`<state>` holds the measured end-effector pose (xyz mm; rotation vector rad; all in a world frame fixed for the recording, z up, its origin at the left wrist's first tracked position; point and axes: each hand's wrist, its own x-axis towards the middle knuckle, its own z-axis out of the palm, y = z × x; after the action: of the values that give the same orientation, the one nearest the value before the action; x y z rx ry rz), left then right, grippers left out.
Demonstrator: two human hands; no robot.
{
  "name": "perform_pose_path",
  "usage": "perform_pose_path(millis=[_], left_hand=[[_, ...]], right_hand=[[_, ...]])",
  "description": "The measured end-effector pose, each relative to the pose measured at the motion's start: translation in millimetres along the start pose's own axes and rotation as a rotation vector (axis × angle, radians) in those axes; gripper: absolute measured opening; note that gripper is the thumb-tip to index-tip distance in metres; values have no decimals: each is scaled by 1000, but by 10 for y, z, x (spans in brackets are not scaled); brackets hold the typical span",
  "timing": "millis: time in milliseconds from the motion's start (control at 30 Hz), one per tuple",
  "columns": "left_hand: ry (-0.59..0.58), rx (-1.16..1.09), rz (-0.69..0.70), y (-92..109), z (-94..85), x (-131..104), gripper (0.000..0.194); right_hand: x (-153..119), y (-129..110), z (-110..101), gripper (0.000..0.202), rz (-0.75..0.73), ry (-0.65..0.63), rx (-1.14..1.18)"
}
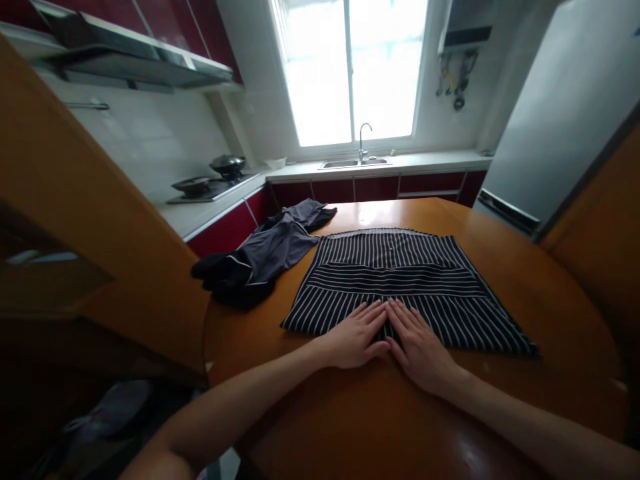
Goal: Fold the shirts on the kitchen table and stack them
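A black skirt-like garment with white stripes [395, 277] lies spread flat on a round wooden table [350, 427]. It has a wide band of crosswise stripes and small buttons near the top. My left hand [353, 337] rests flat on its near edge, fingers stretched out. Beside it my right hand [417, 347] lies flat on the same edge, palm down. The fingertips of both hands almost meet at the middle of the cloth. Neither hand grips the fabric.
A crumpled grey and black garment [280, 250] lies at the table's left edge. Behind are a counter with a sink [340, 164], a stove with a pan [193, 185] and a pot [228, 165]. A refrigerator [565, 113] stands at the right.
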<state>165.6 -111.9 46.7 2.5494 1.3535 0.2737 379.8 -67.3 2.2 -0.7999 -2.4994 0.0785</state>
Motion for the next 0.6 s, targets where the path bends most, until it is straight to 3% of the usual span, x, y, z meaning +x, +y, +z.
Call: perform_pose_path(millis=[100, 233, 433, 600], left_hand=[[-17, 29, -156, -219, -67, -143, 72], [-37, 123, -367, -461, -145, -545, 72], [26, 247, -563, -451, -118, -1255, 68], [35, 266, -580, -428, -102, -1504, 68]], right_hand=[[-13, 52, 79, 67, 13, 0, -4], [-51, 114, 109, 67, 20, -6, -7], [-52, 116, 124, 64, 34, -17, 40], [-26, 90, 100, 61, 57, -43, 25]])
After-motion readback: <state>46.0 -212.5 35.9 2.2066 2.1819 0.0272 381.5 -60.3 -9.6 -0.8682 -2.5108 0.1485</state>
